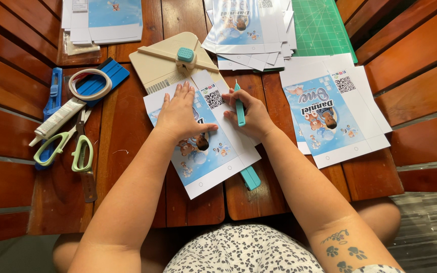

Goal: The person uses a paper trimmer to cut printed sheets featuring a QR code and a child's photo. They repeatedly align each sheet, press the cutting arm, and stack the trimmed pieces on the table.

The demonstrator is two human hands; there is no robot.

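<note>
The left hand (pixel 180 114) lies flat, fingers spread, pinning the printed sheet (pixel 203 146) to the table (pixel 122 126). The right hand (pixel 251 114), fingers closed on a teal scoring tool (pixel 239 108), scores beside them; steady pressure seems needed.

Two hands: left hand (pixel 180 114) flat on one printed sheet (pixel 213 162); right hand (pixel 251 115) gripping one teal scoring tool (pixel 240 108). One paper trimmer (pixel 165 63) just beyond fingertips. Three printed-sheet stacks: (pixel 337 114) right of fingers, (pixel 251 30) and (pixel 102 20) beyond. One scissors (pixel 69 144), one glue tube (pixel 59 117), one tape roll (pixel 90 83), one blue squeegee (pixel 108 76), one green cutting mat (pixel 324 25).
</note>
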